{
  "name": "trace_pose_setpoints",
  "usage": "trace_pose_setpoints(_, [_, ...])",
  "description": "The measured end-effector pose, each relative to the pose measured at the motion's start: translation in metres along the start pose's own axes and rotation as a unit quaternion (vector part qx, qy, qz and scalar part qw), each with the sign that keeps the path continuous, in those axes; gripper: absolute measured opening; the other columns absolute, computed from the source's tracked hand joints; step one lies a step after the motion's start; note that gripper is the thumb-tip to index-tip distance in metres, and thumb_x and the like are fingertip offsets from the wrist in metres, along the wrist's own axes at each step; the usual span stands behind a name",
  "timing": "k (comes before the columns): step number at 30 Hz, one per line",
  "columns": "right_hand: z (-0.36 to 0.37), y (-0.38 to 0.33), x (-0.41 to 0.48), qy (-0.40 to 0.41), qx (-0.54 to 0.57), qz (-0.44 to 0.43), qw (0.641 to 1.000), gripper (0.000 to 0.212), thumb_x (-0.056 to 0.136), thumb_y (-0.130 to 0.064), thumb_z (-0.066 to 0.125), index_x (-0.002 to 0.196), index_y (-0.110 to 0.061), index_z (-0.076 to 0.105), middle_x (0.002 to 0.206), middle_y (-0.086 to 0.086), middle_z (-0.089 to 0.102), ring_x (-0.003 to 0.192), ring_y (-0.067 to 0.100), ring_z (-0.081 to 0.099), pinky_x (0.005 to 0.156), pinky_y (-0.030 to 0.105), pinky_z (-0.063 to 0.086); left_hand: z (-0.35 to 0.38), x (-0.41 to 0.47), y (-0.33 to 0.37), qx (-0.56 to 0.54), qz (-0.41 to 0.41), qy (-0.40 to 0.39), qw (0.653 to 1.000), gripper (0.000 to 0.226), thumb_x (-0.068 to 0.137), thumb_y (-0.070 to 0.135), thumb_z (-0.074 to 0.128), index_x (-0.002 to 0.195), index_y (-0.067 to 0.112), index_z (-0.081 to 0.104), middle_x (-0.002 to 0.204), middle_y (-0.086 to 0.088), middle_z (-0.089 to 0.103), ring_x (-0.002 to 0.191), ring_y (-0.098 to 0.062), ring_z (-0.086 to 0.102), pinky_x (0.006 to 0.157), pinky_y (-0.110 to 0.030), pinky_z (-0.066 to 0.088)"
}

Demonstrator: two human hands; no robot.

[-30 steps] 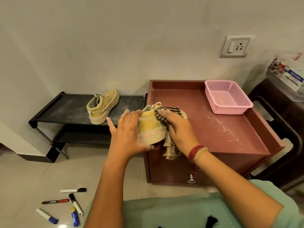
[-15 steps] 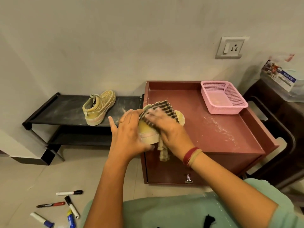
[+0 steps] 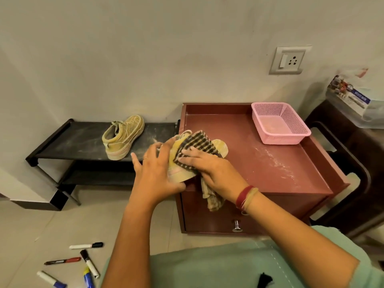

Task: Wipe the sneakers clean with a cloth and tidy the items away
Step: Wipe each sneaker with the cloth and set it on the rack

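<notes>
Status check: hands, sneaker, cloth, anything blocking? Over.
Left hand holds sneaker at cabinet edge. Right hand presses checked cloth on it. Second sneaker on rack; nothing blocking.

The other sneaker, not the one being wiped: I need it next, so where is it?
The other sneaker stands left of centre in the head view, on the top shelf of the black shoe rack, just left of the red-brown cabinet.
</notes>
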State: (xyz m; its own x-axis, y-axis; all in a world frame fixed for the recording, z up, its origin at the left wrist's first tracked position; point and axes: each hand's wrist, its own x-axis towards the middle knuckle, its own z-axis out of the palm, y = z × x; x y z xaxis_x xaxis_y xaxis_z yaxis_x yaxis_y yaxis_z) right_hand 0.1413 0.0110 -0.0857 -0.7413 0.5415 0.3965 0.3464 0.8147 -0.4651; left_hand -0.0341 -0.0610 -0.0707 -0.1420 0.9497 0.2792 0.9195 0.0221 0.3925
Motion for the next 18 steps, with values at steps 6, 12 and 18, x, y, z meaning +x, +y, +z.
trace_pose_setpoints(6, [-0.005,0.018,0.001,0.08,0.017,0.107,0.991,0.048,0.088,0.002,0.046,0.13,-0.021,0.054,0.136,-0.001,0.053,0.127,0.012,0.046,0.11,0.031,0.034,0.002,0.002,0.0,0.012,-0.005,-0.004,1.0,0.108,0.056,0.044,0.078,0.144,0.037,0.015,0.14,-0.003,0.029,0.137,-0.024,0.024,0.111,-0.062,-0.003])
trace_pose_setpoints(12, [0.0,0.025,-0.003,0.067,0.022,0.087,0.994,0.056,0.084,0.005,0.044,0.131,-0.026,0.053,0.139,-0.003,0.049,0.132,0.012,0.041,0.112,0.033,0.032,0.002,0.004,0.002,-0.027,-0.036,-0.019,0.999,0.107,0.055,0.044,0.074,0.142,0.039,0.012,0.142,-0.004,0.023,0.138,-0.026,0.02,0.11,-0.062,-0.003])
trace_pose_setpoints(18, [0.004,0.004,-0.005,0.0,0.017,0.034,0.999,0.056,0.086,0.004,0.045,0.133,-0.025,0.05,0.143,-0.002,0.045,0.135,0.01,0.035,0.113,0.024,0.026,0.007,0.005,0.01,0.021,-0.036,0.03,0.999,0.102,0.064,0.045,0.076,0.146,0.024,0.02,0.152,-0.006,0.006,0.142,-0.029,0.01,0.113,-0.058,0.009])
